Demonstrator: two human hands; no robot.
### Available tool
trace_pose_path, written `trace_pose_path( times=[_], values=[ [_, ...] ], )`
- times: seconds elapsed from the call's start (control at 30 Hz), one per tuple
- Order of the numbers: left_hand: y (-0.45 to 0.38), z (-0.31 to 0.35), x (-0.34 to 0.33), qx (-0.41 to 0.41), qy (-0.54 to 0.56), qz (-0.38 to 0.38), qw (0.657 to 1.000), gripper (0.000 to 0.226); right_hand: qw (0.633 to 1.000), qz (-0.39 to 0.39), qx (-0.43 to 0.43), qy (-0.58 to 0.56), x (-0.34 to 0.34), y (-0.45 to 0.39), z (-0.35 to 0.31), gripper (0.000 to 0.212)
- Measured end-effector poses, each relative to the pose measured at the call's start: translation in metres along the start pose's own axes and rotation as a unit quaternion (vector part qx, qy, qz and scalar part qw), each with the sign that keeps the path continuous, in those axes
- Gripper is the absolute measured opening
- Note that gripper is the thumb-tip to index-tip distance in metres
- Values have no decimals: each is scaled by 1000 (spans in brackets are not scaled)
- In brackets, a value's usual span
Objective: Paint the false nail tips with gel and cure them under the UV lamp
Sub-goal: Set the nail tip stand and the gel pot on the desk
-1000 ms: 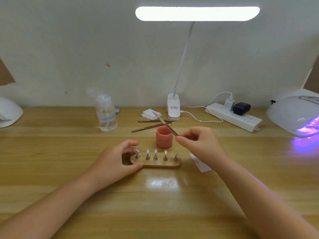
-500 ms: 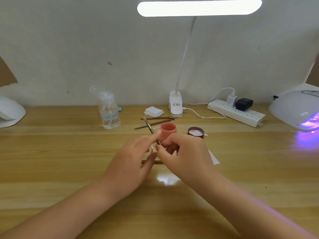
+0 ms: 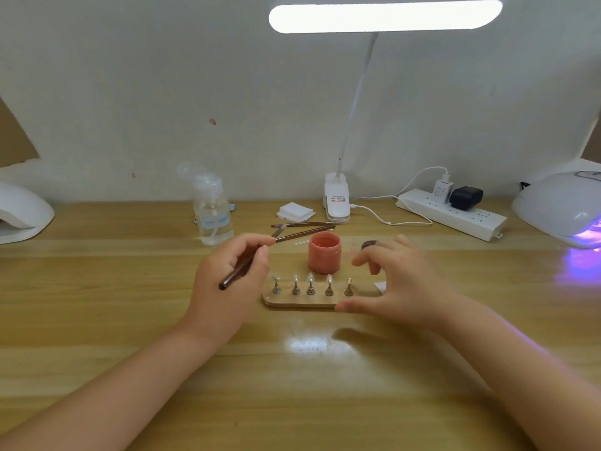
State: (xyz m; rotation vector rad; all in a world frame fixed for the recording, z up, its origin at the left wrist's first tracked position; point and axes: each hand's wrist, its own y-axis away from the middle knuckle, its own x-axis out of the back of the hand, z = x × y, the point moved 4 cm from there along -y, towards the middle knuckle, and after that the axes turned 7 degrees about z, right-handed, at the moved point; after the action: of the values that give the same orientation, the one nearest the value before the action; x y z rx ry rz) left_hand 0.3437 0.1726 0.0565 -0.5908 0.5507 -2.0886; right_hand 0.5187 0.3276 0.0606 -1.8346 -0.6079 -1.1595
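Wooden holder: I close my right hand (fingers spread, empty) on its end, carrying it level to the UV lamp; left hand pinches the brush.

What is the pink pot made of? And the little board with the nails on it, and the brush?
The pink gel pot looks like matte plastic: even colour, dull shine. The nail stand board seems to be pale wood, though its grain is too small to see; its pegs look like shiny metal. The brush in the left hand has a dark glossy handle, perhaps lacquered wood or plastic.
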Motion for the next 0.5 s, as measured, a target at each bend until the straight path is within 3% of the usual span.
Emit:
trace_pose_path(
  times=[0.27, 0.5],
  values=[
    [-45, 26, -5, 31, 3, -39, 999, 22, 1000, -5, 7, -28, -22, -1, 5, 53],
    [-89, 47, -48, 74, -117, -123, 983, 9, 998, 18, -2, -56, -23, -6, 10, 48]
  ],
)
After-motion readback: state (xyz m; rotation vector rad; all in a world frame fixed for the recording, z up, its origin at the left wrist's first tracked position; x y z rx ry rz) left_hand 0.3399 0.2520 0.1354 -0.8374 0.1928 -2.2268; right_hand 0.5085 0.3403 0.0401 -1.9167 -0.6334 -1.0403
